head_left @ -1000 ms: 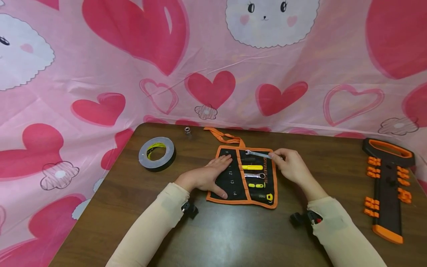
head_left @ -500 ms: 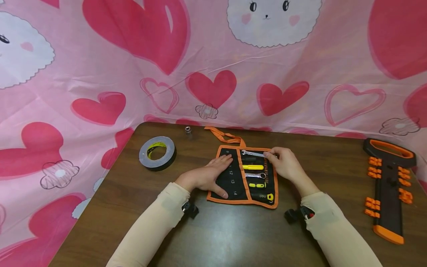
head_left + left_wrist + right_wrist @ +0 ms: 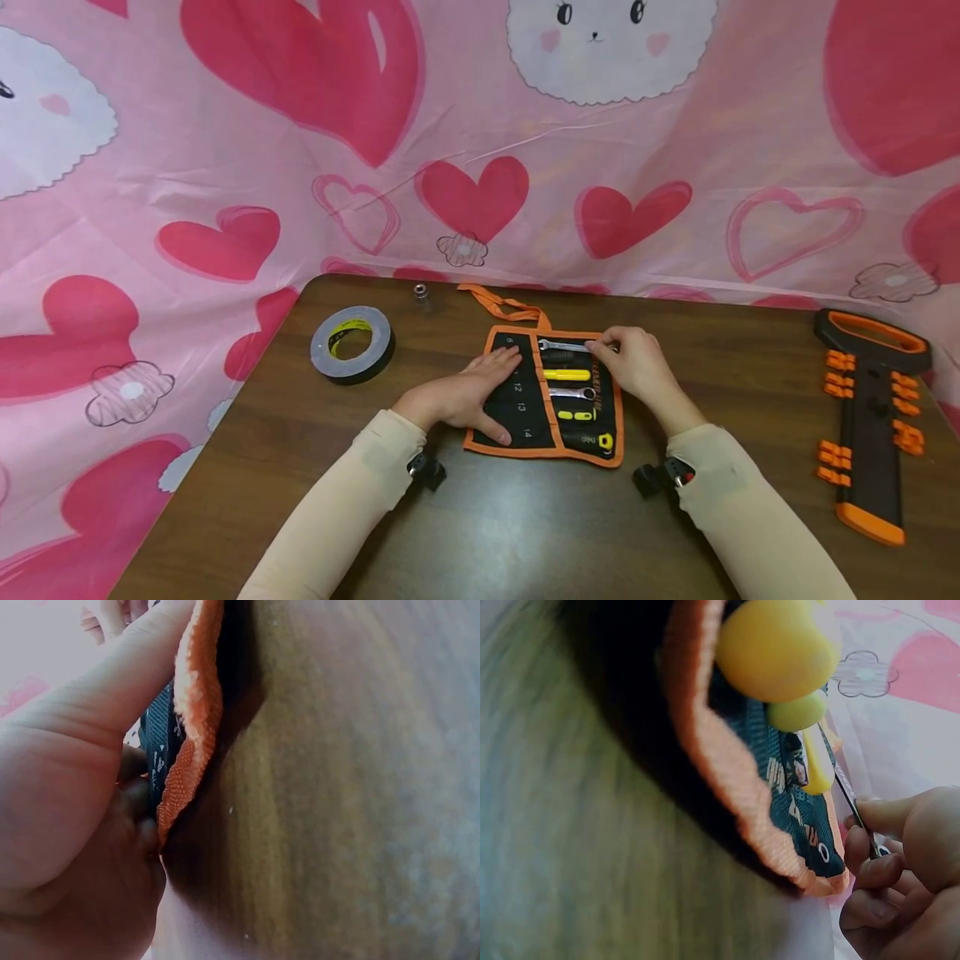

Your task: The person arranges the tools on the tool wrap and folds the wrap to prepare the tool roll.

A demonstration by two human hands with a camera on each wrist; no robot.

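A black tool pouch [image 3: 501, 417] with orange edging lies on the table, printed with size numbers on its left pockets. My left hand [image 3: 472, 390] rests flat on that left part, fingers spread; in the left wrist view its thumb lies along the orange edge. My right hand [image 3: 633, 362] pinches one end of a silver wrench [image 3: 564, 345] between thumb and fingers. The wrench's open end points left, at the top slot's orange band. Below it in the pouch sit a yellow-handled tool [image 3: 567, 375], another wrench [image 3: 572, 393] and a tool with a yellow end [image 3: 606, 442].
A roll of grey tape [image 3: 325, 343] lies at the left. Behind it stands a small metal socket [image 3: 421, 292]. Orange straps [image 3: 510, 310] trail from the pouch's top. A black-and-orange rack [image 3: 873, 433] with clips lies at the right. A heart-patterned cloth [image 3: 480, 100] hangs behind the table.
My right hand has moved left with the wrench, whose open end has slid nearer the top slot's orange band. My left hand stays in place on the pouch.
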